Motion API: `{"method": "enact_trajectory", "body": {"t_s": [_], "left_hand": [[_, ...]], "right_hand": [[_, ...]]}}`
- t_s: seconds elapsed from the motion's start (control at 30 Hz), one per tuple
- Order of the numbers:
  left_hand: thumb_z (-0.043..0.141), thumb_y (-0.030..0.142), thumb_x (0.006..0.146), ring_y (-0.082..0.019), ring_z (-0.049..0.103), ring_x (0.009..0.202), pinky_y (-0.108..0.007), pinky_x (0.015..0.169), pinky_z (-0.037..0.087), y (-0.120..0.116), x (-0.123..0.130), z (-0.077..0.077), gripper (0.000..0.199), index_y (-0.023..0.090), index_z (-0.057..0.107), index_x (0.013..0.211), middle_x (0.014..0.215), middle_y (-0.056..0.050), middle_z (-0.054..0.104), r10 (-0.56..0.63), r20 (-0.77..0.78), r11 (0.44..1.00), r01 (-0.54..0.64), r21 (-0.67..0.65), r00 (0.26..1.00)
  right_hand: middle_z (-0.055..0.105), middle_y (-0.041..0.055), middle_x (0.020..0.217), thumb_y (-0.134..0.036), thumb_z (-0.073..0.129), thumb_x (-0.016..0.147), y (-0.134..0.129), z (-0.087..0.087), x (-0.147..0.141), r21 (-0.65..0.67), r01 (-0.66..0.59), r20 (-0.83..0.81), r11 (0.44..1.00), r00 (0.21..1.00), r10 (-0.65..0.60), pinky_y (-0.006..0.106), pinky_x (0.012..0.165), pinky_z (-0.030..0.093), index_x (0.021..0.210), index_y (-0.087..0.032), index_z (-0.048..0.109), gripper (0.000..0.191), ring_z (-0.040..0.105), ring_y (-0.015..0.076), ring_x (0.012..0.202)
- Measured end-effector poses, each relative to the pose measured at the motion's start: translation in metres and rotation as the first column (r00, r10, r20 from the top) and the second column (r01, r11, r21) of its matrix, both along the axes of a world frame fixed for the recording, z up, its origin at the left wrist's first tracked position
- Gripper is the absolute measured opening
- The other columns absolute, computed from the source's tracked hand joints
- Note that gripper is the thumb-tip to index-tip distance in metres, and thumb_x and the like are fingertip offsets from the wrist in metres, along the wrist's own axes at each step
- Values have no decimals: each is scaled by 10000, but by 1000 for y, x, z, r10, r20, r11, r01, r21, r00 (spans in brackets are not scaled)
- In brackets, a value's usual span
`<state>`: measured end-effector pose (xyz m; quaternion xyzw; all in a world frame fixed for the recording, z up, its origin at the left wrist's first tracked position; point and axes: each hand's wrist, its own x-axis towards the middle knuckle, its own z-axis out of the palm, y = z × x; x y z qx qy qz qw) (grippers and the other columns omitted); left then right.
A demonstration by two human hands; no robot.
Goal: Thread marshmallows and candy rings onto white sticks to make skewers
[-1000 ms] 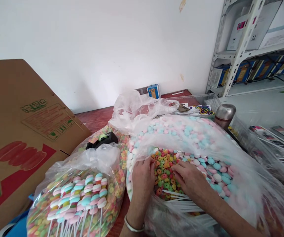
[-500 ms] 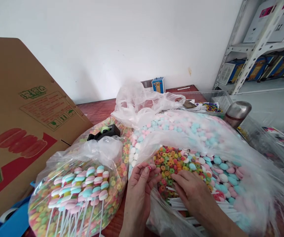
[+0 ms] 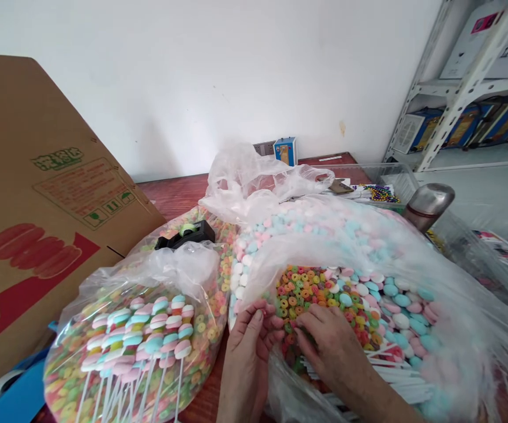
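Observation:
My left hand (image 3: 250, 346) is closed in a pinch at the near left edge of an open plastic bag (image 3: 276, 244). A small pinkish bit shows at its fingertips, too small to name. My right hand (image 3: 331, 338) reaches over the bag, its fingers bent together just right of the left hand; whatever they hold is hidden. Beneath and beyond it lie colourful ring-shaped candies (image 3: 304, 288). Pink, blue and white marshmallows (image 3: 401, 299) fill the bag's right side. White sticks (image 3: 406, 382) lie in a bundle under my right forearm.
At left, finished marshmallow skewers (image 3: 141, 338) rest on a bag of candy rings (image 3: 207, 329). Behind them sits a black tape dispenser (image 3: 190, 234). A cardboard box (image 3: 55, 194) stands far left. A metal flask (image 3: 428, 207) and clear plastic bin (image 3: 406, 176) are at right.
My right hand has moved left, closer to my left hand. The left hand stays in its pinch, slightly lower in view. More of the white sticks shows beside my right forearm.

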<state>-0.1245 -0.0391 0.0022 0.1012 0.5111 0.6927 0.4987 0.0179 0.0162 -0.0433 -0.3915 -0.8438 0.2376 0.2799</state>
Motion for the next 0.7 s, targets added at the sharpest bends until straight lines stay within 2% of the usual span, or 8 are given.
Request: {"method": "enact_trajectory", "body": {"t_s": [0.1, 0.2, 0.33, 0.4, 0.47, 0.5, 0.6, 0.7], "left_hand": [[811, 262, 723, -123, 628, 665, -196, 502, 483, -2, 1, -1, 318, 147, 684, 991, 930, -57, 686, -36, -9, 999, 36, 6, 999], [821, 318, 717, -105, 596, 614, -170, 434, 416, -1, 3, -4, 362, 147, 680, 1003, 912, -54, 682, -72, -16, 997, 71, -31, 997], [807, 471, 707, -94, 538, 531, -150, 366, 346, 2, 11, -7, 431, 147, 676, 959, 742, -12, 627, -172, 64, 980, 178, -92, 983], [834, 416, 688, -63, 493, 499, -118, 351, 295, 5, 16, -6, 383, 148, 671, 908, 706, 6, 602, -191, 92, 975, 199, -95, 977], [847, 331, 683, -39, 464, 484, -95, 336, 244, 8, 21, -5, 328, 150, 666, 887, 730, 12, 604, -198, 128, 976, 208, -70, 972], [845, 300, 687, -35, 466, 485, -91, 333, 238, 10, 23, -5, 308, 150, 666, 887, 746, 12, 608, -199, 164, 976, 210, -55, 966], [815, 249, 731, -75, 582, 571, -117, 390, 380, 16, 30, -5, 269, 150, 682, 943, 828, -22, 654, -181, 280, 978, 202, -47, 943], [766, 240, 795, -181, 696, 803, -251, 635, 580, 20, 35, -8, 249, 133, 701, 1010, 1019, -111, 704, -175, 381, 977, 207, -44, 908]], "right_hand": [[599, 28, 801, -143, 531, 896, -4, 0, -1, 30, 36, -79, 999, 996, -33, 341, 724, 331, 789, -211, 627, 159, 514, 209, 765], [599, 16, 775, -137, 526, 906, -10, 8, -1, 72, 89, -174, 993, 982, -75, 340, 737, 328, 815, -214, 627, 156, 525, 195, 758], [635, 8, 837, -190, 502, 960, -6, 22, 7, 176, -26, -205, 984, 977, 63, 349, 784, 344, 948, -230, 648, 152, 558, 185, 789], [637, 19, 872, -217, 482, 978, 9, 20, 13, 157, 26, -142, 987, 990, -3, 350, 775, 357, 963, -233, 651, 170, 561, 195, 808], [629, 48, 912, -216, 473, 976, 29, 12, 18, 114, 169, -37, 979, 986, -166, 355, 754, 371, 964, -224, 654, 182, 557, 217, 830], [625, 65, 935, -205, 485, 963, 39, 8, 20, 112, 197, -11, 974, 980, -197, 368, 759, 378, 983, -215, 658, 174, 556, 232, 844], [616, 63, 930, -165, 519, 922, 55, -2, 24, 108, 204, 11, 973, 978, -207, 370, 754, 402, 947, -214, 656, 148, 561, 235, 837], [628, 40, 907, -174, 525, 926, 41, 2, 31, 70, 170, -52, 983, 985, -166, 342, 736, 437, 897, -226, 625, 117, 581, 215, 834]]}}
